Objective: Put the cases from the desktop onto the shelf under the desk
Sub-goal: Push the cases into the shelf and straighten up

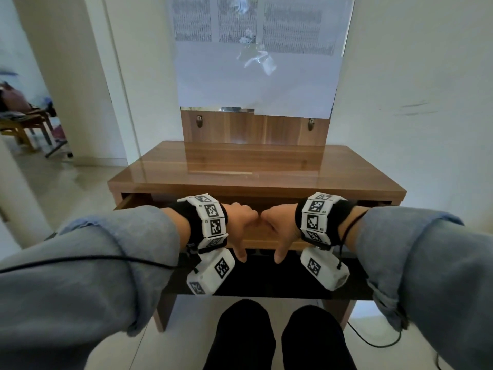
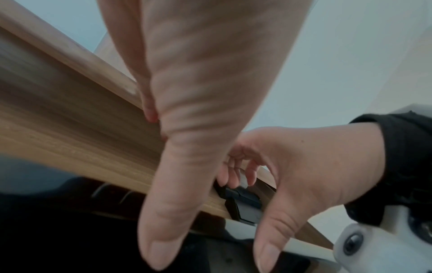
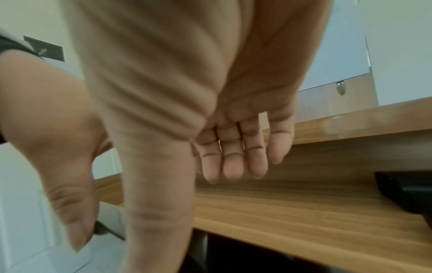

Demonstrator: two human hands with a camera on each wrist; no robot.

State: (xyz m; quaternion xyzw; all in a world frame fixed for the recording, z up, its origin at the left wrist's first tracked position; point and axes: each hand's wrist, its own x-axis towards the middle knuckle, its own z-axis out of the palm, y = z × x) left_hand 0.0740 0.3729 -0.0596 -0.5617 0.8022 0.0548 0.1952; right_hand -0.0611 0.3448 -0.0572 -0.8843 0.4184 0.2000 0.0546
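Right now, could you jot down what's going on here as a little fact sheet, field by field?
Desktop: glossy wood, no cases visible on it
Pull-out panel: wooden, under the desktop, partly out
Left hand: at the panel's front, thumb pointing down
Right hand: beside it, knuckles meeting, fingers nearly straight
Dark object: under the desktop, at the right; too hidden to identify

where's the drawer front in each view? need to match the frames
Head: drawer front, centre, pulled out under the desktop, between the two hands.
Left wrist: wood band from upper left to lower right, behind the left thumb.
Right wrist: wood panel at lower right, below the fingers.
Shared landmark: the desktop edge, seen in the head and right wrist views.
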